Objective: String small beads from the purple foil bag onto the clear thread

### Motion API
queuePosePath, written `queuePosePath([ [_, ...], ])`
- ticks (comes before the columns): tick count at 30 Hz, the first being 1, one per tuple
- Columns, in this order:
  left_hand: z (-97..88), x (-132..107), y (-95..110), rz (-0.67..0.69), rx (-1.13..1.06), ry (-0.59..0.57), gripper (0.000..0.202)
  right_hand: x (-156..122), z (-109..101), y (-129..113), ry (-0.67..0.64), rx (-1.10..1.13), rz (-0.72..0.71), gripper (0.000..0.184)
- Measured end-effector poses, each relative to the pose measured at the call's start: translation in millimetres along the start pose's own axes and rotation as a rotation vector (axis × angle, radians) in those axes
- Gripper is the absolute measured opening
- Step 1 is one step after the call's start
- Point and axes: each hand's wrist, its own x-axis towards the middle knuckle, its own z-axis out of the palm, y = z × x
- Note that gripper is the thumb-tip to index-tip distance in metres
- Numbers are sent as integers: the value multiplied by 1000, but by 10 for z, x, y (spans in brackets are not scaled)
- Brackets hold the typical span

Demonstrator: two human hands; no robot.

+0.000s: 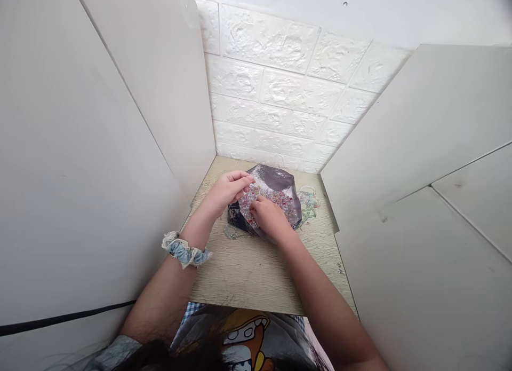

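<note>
A dark, shiny-lined bag (pixel 276 178) lies spread on the wooden board, with many small pink, red and clear beads (pixel 284 203) inside it. My left hand (pixel 232 188) is held over the bag's left side, thumb and fingers pinched together; whatever sits between them is too small to make out. Lower and to the right, my right hand (pixel 269 216) reaches into the beads with its fingers curled inward, and its fingertips are partly hidden. Strings of pale green and clear beads (pixel 309 206) lie to the right of the bag.
Another beaded string (pixel 234 232) pokes out at the bag's lower left. Tiny clear pieces (pixel 340 268) rest near the right edge of the wooden board (pixel 248 269). Grey panels (pixel 160 93) close in both sides, and a white brick-pattern wall (pixel 272 88) stands behind.
</note>
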Motion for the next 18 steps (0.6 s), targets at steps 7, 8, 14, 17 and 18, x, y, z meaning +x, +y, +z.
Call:
queuePosePath([
  [7,8,-21,76,-57,129,-29,24,41,-109,36,231,774,92,13],
  [8,12,-25,85,-65,139,-40,24,43,-134,43,241,938,106,13],
  [14,36,-39,95,-63,193,-110,24,35,-194,0,213,1670,134,20],
  [17,27,-30,82,-61,212,-135,24,30,-193,-49,199,1816,157,22],
  [18,20,-26,76,-60,217,-141,24,28,-191,-59,191,1846,155,22],
])
